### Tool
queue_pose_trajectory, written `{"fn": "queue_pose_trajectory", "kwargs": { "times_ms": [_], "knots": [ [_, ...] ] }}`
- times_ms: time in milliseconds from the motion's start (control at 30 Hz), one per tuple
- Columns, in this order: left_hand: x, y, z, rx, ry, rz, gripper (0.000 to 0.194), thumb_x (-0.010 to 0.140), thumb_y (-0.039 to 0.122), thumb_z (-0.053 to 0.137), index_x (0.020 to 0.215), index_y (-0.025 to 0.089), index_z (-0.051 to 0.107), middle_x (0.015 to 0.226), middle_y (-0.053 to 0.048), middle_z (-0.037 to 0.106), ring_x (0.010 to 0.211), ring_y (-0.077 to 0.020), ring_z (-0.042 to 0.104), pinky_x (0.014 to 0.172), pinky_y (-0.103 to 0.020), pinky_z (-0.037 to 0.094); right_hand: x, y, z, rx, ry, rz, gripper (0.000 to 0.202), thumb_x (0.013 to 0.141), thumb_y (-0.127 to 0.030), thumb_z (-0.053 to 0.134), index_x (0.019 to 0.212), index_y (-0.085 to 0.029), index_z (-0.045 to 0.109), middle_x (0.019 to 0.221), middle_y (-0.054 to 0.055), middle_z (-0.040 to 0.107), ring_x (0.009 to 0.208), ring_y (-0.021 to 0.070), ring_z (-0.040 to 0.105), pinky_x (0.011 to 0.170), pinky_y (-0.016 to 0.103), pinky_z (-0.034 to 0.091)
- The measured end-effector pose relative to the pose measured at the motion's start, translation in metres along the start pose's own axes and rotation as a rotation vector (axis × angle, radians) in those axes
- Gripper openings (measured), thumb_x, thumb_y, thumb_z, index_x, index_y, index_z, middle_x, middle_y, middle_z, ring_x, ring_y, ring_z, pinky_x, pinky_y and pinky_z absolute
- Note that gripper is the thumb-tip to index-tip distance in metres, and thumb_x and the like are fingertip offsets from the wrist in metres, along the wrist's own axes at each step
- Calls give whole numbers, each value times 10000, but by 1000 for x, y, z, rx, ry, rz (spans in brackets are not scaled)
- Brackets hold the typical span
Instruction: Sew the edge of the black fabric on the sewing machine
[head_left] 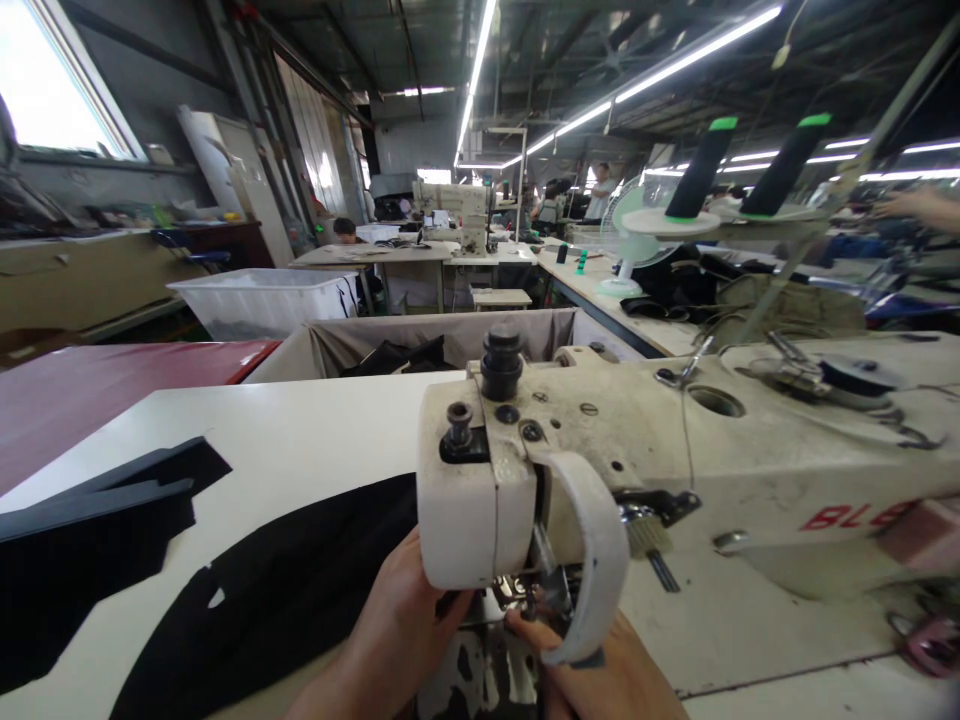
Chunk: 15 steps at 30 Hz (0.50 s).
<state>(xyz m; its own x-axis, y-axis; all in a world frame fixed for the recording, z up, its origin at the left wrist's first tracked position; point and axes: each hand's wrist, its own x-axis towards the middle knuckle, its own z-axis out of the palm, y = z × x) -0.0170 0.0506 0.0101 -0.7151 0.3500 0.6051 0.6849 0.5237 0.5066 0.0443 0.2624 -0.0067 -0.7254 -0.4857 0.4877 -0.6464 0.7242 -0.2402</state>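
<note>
A cream sewing machine stands right in front of me, its head hiding part of both hands. My left hand reaches in from the left of the head, thumb bent toward the presser foot; its other fingers are mostly hidden. Just right of the needle area, my right hand is curled behind the curved white guard, with a fingertip close to the foot. Whatever the hands pinch is too hidden to name. A large black fabric piece lies on the table beside my left hand.
More dark cut pieces lie on the white tabletop at left. Behind the machine is a cloth-lined bin with black fabric. A white tub, black thread cones and a fan stand farther off. People work in the background.
</note>
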Motion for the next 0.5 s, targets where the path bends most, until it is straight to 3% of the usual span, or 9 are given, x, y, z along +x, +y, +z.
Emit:
{"fn": "queue_pose_trajectory", "kwargs": {
  "times_ms": [300, 500],
  "knots": [
    [-3, -6, 2, -8, 33, 8, 161, 815, 166, 511, 883, 213, 650, 890, -15, 669, 802, -190, 660, 700, -293, 586, -3, 1, 1, 52, -52, 91, 285, 846, -75, 423, 1050, -199, 579, 1100, 72, 638, 997, 257, 607, 875, 372, 549],
    [-8, -11, 5, -29, 43, -50, 140, 814, 206, 507, 848, 208, 643, 860, -41, 686, 776, -205, 662, 675, -318, 593, 4, -4, -3, -6, 3, 28, 278, 808, -19, 473, 993, -184, 599, 936, 51, 648, 848, 230, 622, 753, 324, 551]
  ]
}}
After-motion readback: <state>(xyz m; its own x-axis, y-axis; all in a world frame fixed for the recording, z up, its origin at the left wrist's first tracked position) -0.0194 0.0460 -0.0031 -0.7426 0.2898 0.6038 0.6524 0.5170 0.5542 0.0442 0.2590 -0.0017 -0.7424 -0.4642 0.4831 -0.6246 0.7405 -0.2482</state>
